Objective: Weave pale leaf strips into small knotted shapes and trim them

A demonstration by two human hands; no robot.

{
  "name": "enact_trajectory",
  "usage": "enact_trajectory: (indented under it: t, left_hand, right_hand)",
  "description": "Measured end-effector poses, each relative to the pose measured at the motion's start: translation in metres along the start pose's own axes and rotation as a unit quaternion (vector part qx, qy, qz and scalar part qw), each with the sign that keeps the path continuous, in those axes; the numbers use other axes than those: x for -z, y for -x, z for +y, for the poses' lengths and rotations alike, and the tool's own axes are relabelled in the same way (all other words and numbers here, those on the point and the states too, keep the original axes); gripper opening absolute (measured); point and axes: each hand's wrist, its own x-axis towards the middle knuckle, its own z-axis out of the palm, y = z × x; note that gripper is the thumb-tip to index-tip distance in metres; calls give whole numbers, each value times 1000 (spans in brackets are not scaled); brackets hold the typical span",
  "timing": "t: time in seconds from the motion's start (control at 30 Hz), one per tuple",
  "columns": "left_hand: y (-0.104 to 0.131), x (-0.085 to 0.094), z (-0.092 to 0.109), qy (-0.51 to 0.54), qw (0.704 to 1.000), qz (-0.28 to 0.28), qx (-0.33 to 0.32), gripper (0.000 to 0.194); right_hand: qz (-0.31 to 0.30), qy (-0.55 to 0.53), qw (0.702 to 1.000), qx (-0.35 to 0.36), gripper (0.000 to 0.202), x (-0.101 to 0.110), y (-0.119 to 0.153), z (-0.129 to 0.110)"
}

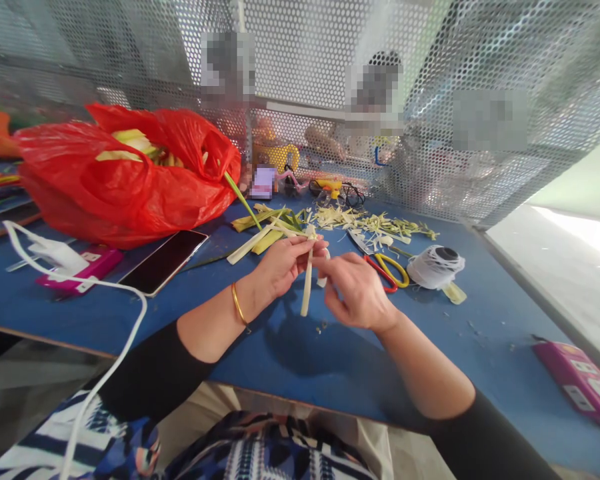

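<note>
Above the blue table [300, 363], my left hand [283, 263] is closed around a small piece of folded pale leaf strips [311, 231]. One strip hangs down from it and another sticks out to the left. My right hand [355, 290] meets the piece from the right, its fingers curled and its fingertips at the hanging strip. A white bit shows beside those fingertips, too small to make out. Beyond my hands lie pale cut strips and shavings [350, 219] and several green-yellow leaves [267, 240]. Scissors [387, 270] with red and yellow handles rest right of my right hand.
A spool of white thread [436, 267] stands by the scissors. At the left are a red plastic bag [130, 180] of plant pieces, a phone [165, 262], a pink power strip [83, 270] and a white cable [143, 313]. A perforated metal screen [305, 60] borders the back.
</note>
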Motion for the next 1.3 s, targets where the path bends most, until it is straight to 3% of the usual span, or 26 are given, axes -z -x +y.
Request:
enact_trajectory:
  t: [0.1, 0.2, 0.27, 0.33, 0.43, 0.57, 0.67, 0.87, 1.0, 1.07, 1.13, 1.23, 1.3]
  left_hand:
    - [0, 2, 3, 5, 1000, -6, 16, 19]
    - [2, 1, 5, 22, 999, -9, 30, 21]
    - [3, 0, 8, 31, 998, -12, 45, 22]
    - [5, 0, 10, 35, 997, -21, 66, 25]
    - [5, 0, 11, 28, 995, -28, 88, 28]
    - [4, 0, 7, -11, 998, -7, 67, 14]
    - [2, 0, 5, -32, 998, -3, 52, 20]
    - [0, 0, 8, -55, 996, -21, 68, 21]
    - [0, 3, 10, -65, 992, -56, 97, 16]
    - [1, 4, 10, -79, 987, -80, 118, 22]
    - [3, 3, 9, -105, 981, -98, 131, 32]
    - [7, 1, 6, -157, 975, -107, 113, 31]
    - [9, 0, 4, -187, 973, -104, 88, 24]
  right_hand:
    - [76, 24, 971, -226, 24, 4, 1, 9]
    - [13, -111, 903, -415, 22, 2, -1, 17]
    - [-60, -247, 848, -465, 29, -2, -2, 19]
    - [-84, -331, 805, -486, 33, -6, -3, 17]
    - [-51, -353, 788, -501, 35, -9, -4, 14]
    - [-49, -322, 803, -499, 37, -4, -5, 14]
    - [-70, -313, 815, -482, 34, 4, -7, 16]
    - [-48, -379, 787, -484, 23, 17, -9, 17]
    - [4, -337, 796, -503, 35, 12, -5, 23]
    - [66, -286, 816, -498, 33, 6, -1, 29]
    - [109, -234, 857, -447, 27, 1, 2, 34]
    - [83, -154, 934, -311, 19, -1, 4, 36]
    - [42, -97, 962, -253, 14, 0, 4, 34]
